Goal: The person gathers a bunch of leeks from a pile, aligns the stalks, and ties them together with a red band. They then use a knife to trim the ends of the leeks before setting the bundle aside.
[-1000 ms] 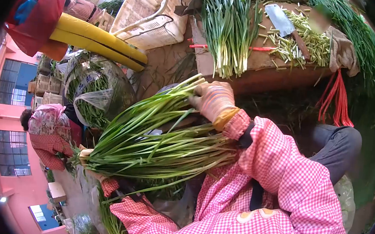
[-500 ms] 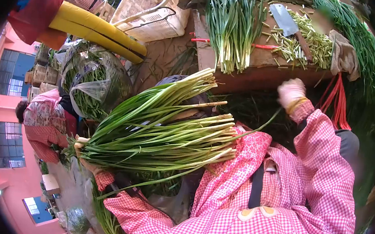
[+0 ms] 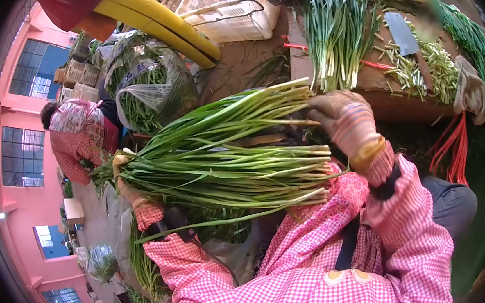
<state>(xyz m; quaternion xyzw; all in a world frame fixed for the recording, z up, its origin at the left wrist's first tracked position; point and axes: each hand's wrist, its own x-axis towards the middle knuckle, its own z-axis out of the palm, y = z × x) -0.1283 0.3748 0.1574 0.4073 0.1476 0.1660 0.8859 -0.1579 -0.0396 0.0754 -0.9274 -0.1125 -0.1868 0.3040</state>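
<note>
A large bunch of long green stalks [image 3: 223, 167] lies across the front of my body, pale cut ends to the right. My left hand [image 3: 124, 169], in a light glove, is closed round its leafy end. My right hand [image 3: 345, 117], in a striped glove, is at the upper pale ends, fingers bent against them; whether it pinches a stalk is hard to make out. Above, a neat bundle of green stalks [image 3: 336, 38] rests on the board. A cleaver [image 3: 402, 35] with a wooden handle lies on cut stalk pieces [image 3: 438, 62].
A cloth [image 3: 470, 86] and red ties [image 3: 456, 149] hang at the board's right edge. A white crate [image 3: 244, 17], a person's yellow-clad leg [image 3: 156, 20] and a plastic bag of greens [image 3: 149, 84] are at the upper left. Another person [image 3: 81, 130] bends at the far left.
My right hand has come left and down from beside the board to the pale stalk ends. My left hand still holds the bunch. The whole view has shifted, moving the surroundings rightward.
</note>
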